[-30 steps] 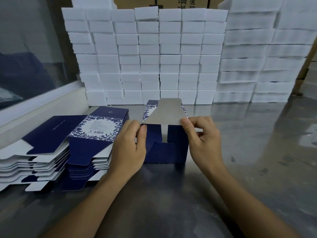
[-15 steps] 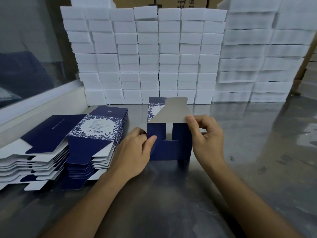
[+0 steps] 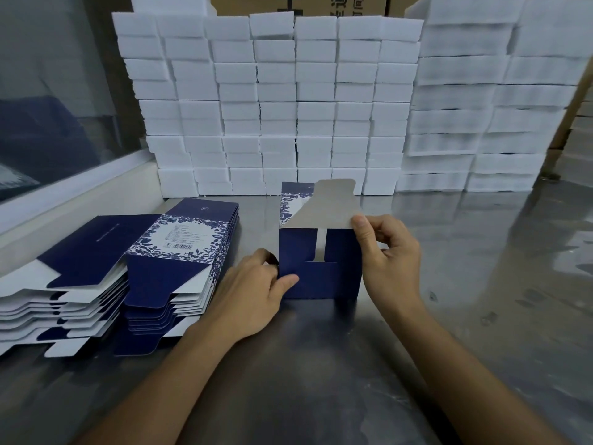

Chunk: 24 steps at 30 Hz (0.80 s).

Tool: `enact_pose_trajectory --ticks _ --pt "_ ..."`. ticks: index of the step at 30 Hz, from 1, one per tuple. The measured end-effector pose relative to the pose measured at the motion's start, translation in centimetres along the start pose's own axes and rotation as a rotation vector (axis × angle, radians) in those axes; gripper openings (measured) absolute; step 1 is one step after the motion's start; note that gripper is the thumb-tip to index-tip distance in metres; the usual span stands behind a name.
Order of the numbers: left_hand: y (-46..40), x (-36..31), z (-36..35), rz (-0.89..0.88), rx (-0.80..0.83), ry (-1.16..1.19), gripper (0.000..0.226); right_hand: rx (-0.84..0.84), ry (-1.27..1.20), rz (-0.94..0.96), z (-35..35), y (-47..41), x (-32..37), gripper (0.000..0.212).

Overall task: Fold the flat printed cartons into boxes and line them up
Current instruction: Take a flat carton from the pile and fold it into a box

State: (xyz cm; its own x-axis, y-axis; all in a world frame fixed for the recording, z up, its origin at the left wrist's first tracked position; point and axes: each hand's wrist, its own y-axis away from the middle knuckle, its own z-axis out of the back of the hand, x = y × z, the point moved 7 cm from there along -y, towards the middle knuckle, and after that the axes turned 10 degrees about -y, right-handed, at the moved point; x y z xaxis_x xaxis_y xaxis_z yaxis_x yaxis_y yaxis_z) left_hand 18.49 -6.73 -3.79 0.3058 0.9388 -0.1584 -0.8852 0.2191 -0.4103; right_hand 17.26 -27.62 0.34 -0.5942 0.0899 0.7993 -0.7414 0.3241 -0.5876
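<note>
One half-formed carton of dark blue printed card [image 3: 321,271] stands upright on the shiny grey metal table [image 3: 321,364], right in front of the person, with its grey unprinted top flap [image 3: 327,207] raised and leaning back. A slot shows in the blue panel facing the person, and a strip of blue-and-white leaf print runs up the far left wall.

The left hand [image 3: 253,297] pinches the carton's lower left edge, thumb on the front face and fingers curled behind it. The right hand [image 3: 390,261] grips the upper right corner, thumb pressed on the corner of the grey flap, the other fingers bent behind.

Just left of the left hand lie two stacks of flat cartons [image 3: 179,261] of the same blue card, side by side, white undersides fanned out at the near edges; the top one of the nearer stack shows a white label panel with a barcode.

Behind the carton, at the table's far edge, rises a wall of stacked white foam blocks [image 3: 276,101], with taller, blurrier stacks to the right. A brown cardboard case [image 3: 321,4] with dark lettering shows above them.
</note>
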Motion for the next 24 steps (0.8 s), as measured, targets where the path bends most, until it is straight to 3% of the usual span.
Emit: enact_pose_trajectory --ticks 8,12,14,17,24 --pt "0.1 0.2 0.2 0.004 -0.082 0.096 0.052 0.012 -0.005 -0.048 0.0 -0.2 0.0 0.016" --pt "0.3 0.4 1.6 0.107 -0.216 0.362 0.050 0.060 -0.105 -0.140 -0.4 -0.1 -0.2 0.037" --pt "0.4 0.2 2.3 0.133 -0.271 0.515 0.040 0.112 -0.106 -0.146 -0.8 0.0 -0.3 0.033" --pt "0.7 -0.4 3.5 0.095 -0.370 0.590 0.040 0.184 -0.016 -0.091 -1.3 0.2 -0.4 0.009" --pt "1.1 -1.0 5.2 0.068 -0.591 0.351 0.033 0.206 0.316 0.289 -2.1 0.9 1.9 0.013"
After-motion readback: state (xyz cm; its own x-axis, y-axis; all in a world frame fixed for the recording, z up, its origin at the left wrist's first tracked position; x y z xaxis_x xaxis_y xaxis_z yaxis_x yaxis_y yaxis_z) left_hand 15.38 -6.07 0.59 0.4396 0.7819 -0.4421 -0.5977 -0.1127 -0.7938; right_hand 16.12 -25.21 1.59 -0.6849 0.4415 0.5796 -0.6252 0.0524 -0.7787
